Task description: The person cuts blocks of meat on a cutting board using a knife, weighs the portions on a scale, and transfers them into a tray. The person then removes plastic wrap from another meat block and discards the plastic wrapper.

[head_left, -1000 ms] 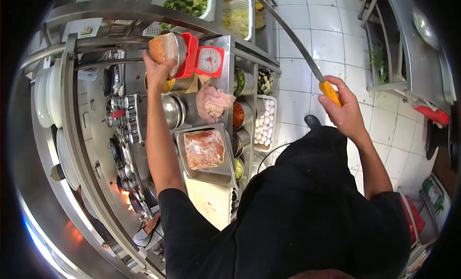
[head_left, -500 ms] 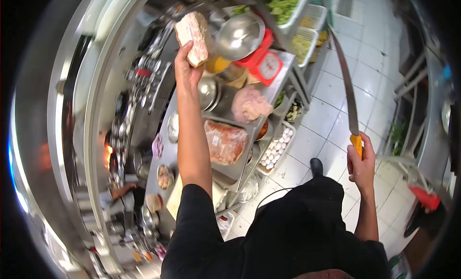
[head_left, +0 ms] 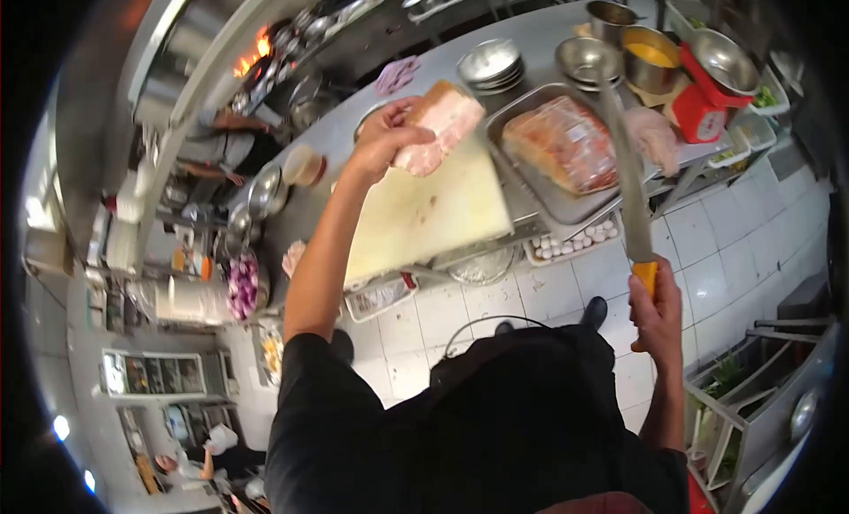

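My left hand is closed round a pale pink slab of meat, held in the air above the far part of a cream cutting board. In my right hand is the yellow handle of a long knife, its blade pointing up and away past the right side of a metal tray. On that tray lies a large piece of meat that looks wrapped in plastic.
Stacked metal bowls, a pot of yellow liquid, a red scale and a pink cloth-like bundle stand along the counter. Eggs sit below its edge. Flames burn at the back left; another person is near.
The view has turned left, bringing the cutting board into full sight. My left hand, still holding the slab, is now over the board. The knife remains in my right hand.
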A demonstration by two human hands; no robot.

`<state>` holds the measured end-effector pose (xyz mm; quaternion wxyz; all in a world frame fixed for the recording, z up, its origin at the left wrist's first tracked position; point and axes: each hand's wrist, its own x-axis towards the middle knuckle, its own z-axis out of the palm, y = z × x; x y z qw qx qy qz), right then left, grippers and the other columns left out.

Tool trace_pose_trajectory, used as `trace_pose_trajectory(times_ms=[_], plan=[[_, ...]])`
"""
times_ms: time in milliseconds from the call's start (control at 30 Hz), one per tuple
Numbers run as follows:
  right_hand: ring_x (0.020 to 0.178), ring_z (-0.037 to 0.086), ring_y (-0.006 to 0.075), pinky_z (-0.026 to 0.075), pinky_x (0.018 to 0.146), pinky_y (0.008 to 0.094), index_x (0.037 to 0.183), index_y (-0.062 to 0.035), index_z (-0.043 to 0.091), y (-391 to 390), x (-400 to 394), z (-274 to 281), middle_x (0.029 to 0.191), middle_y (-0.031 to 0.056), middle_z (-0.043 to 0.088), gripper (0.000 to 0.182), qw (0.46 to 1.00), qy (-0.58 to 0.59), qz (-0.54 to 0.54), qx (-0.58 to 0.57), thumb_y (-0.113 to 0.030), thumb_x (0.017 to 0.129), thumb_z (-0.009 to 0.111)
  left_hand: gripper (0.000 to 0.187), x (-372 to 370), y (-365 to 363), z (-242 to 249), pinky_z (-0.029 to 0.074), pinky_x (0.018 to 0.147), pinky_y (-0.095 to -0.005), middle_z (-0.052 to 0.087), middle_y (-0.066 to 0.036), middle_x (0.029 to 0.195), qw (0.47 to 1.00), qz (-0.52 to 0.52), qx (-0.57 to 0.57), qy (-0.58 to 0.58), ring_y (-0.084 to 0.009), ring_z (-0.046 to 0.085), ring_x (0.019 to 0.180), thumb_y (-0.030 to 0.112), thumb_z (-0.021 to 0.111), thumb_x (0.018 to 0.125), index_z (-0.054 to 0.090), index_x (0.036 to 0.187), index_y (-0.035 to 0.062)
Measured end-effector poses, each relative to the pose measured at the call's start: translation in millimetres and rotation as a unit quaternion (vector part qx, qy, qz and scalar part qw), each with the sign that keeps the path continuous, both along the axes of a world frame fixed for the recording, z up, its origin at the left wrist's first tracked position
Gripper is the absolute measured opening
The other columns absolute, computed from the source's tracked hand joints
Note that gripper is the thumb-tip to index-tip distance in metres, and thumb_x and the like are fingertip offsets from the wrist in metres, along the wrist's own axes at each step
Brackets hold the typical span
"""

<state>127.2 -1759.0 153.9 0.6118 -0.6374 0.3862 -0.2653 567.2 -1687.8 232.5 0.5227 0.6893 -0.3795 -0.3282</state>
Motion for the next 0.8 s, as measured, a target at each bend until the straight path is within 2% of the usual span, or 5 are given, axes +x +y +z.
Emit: trace_pose_trajectory(times_ms=[233, 333, 433, 633, 800], plan=[[0.069, 0.061, 0.0436, 0.045, 0.058, 0.0468, 0.117, -0.0026, 0.047, 93, 110, 13, 0.072, 0.0246, 0.061, 0.032, 0.951, 0.203, 0.181, -0.148, -0.019, 0.092, 0.056, 0.091, 55, 106, -118, 0.049, 0.087, -0.032, 0.065, -0.016, 0.105, 0.979, 0.006, 0.106, -0.173, -0.0246, 0.064, 0.095, 0.019, 0.083, 0.054, 0.045, 0.132, -0.0032], [0.073, 0.059, 0.048, 0.043, 0.064, 0.0536, 0.113, -0.0018, 0.046, 121, 146, 23, 0.075, 0.0273, 0.061, 0.029, 0.923, 0.269, 0.23, -0.15, -0.021, 0.093, 0.053, 0.091, 60, 126, -143, 0.049, 0.087, -0.0314, 0.065, -0.019, 0.106, 0.962, 0.009, 0.129, -0.242, -0.0254, 0.064, 0.094, 0.015, 0.085, 0.057, 0.042, 0.135, -0.002], [0.073, 0.058, 0.0497, 0.042, 0.066, 0.0557, 0.109, -0.0012, 0.046, 143, 171, 35, 0.074, 0.0275, 0.062, 0.025, 0.896, 0.293, 0.266, -0.2, -0.021, 0.094, 0.051, 0.096, 68, 143, -165, 0.049, 0.091, -0.0347, 0.064, -0.018, 0.113, 0.952, 0.002, 0.095, -0.291, -0.0297, 0.062, 0.102, 0.032, 0.085, 0.056, 0.043, 0.136, 0.0021], [0.073, 0.058, 0.0489, 0.043, 0.067, 0.0563, 0.105, -0.0005, 0.047, 169, 192, 47, 0.072, 0.0273, 0.061, 0.023, 0.87, 0.332, 0.273, -0.241, -0.02, 0.094, 0.052, 0.066, 108, 189, -160, 0.044, 0.096, -0.0323, 0.061, -0.016, 0.121, 0.97, 0.187, -0.075, -0.139, -0.0218, 0.057, 0.111, 0.028, 0.08, 0.071, 0.056, 0.125, -0.002], [0.072, 0.059, 0.0488, 0.044, 0.067, 0.0559, 0.105, -0.0004, 0.047, 178, 200, 49, 0.071, 0.0276, 0.061, 0.023, 0.862, 0.361, 0.263, -0.239, -0.02, 0.094, 0.052, 0.053, 115, 214, -170, 0.046, 0.093, -0.0326, 0.065, -0.014, 0.113, 0.954, 0.272, -0.093, -0.085, -0.0209, 0.058, 0.108, 0.025, 0.077, 0.074, 0.061, 0.116, -0.0034]])
